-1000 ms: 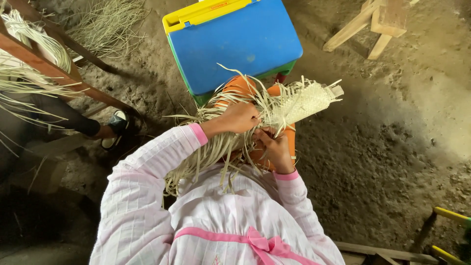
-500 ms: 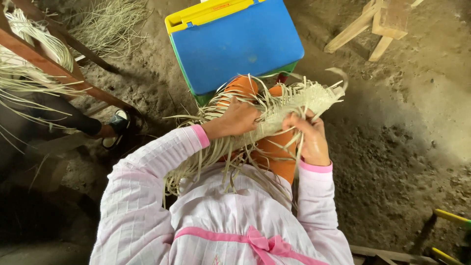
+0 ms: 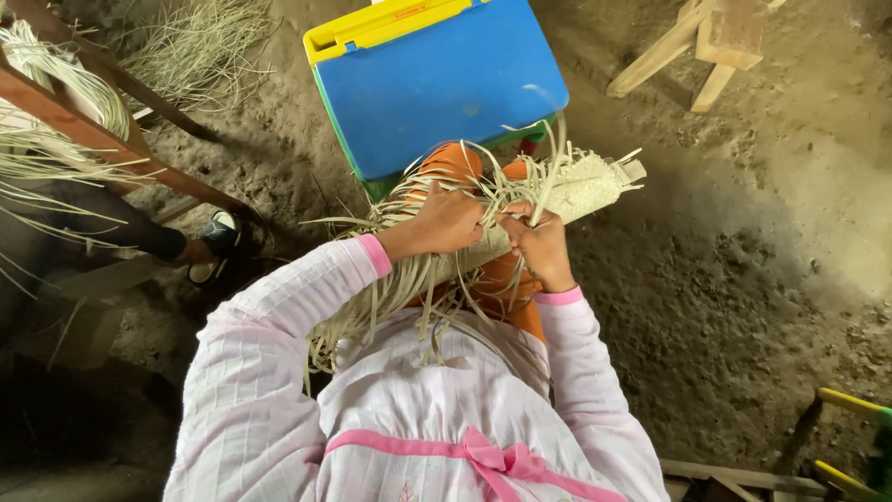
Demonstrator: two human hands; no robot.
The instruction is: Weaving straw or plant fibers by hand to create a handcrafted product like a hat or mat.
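Fingers of the right hand (image 3: pixel 539 244) pinch pale straw strips at the woven piece (image 3: pixel 567 191), which runs toward 2 o'clock. Left hand (image 3: pixel 446 223), curled shut at 9 o'clock of the right, presses the loose strands (image 3: pixel 372 307) down, prob. to keep the weave taut. Piece rests across orange-clad knees (image 3: pixel 502 279), w/ a blue case (image 3: pixel 437 84) at 12 o'clock.

Left arm: bent at the elbow, reached forward across the lap, sleeved in pink
Left hand (image 3: pixel 448 221): palm down, fingers curled in a closed grip
Right arm: bent, held close to the body
Right hand (image 3: pixel 537 244): just beside the left, knuckles up, fingers pinched shut
Wrists: both angled inward, nearly touching
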